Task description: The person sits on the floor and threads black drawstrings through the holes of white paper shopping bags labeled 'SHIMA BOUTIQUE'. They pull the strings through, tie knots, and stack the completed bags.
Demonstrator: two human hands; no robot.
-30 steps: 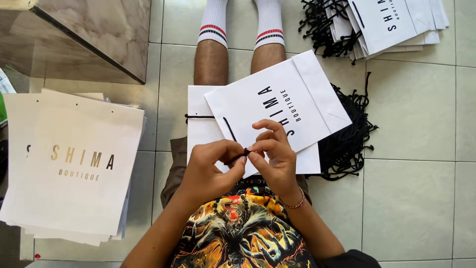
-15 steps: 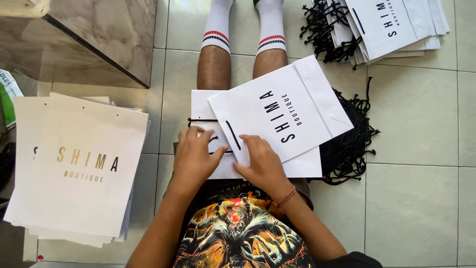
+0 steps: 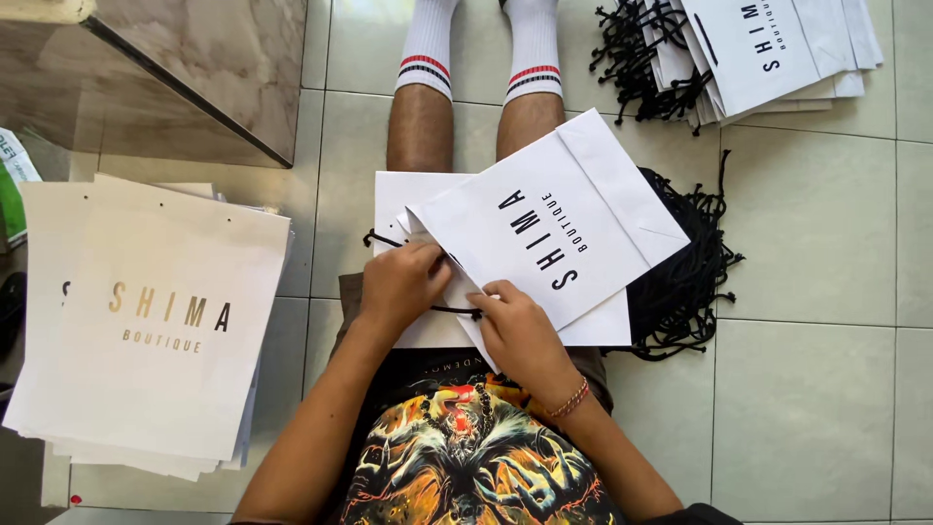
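Observation:
A white paper bag [image 3: 573,228] with black lettering lies tilted across my lap, on top of another flat white bag [image 3: 398,194]. My left hand [image 3: 403,287] is curled at the bag's open edge, with its fingertips pinching the paper there. My right hand [image 3: 520,335] rests on the bag's near corner, fingers closed on a thin black cord [image 3: 452,311] that runs between the two hands. Another bit of the cord loops out to the left of the bags.
A loose heap of black cords [image 3: 680,282] lies on the tiled floor right of my lap. A stack of white bags [image 3: 155,321] sits at the left, another stack with cord handles [image 3: 777,49] at top right. A glass-topped table corner [image 3: 194,68] is at top left.
A second ago both hands pinched the cord just above the bag. They then pressed down on the bag, and now sit at its open edge with the cord between them.

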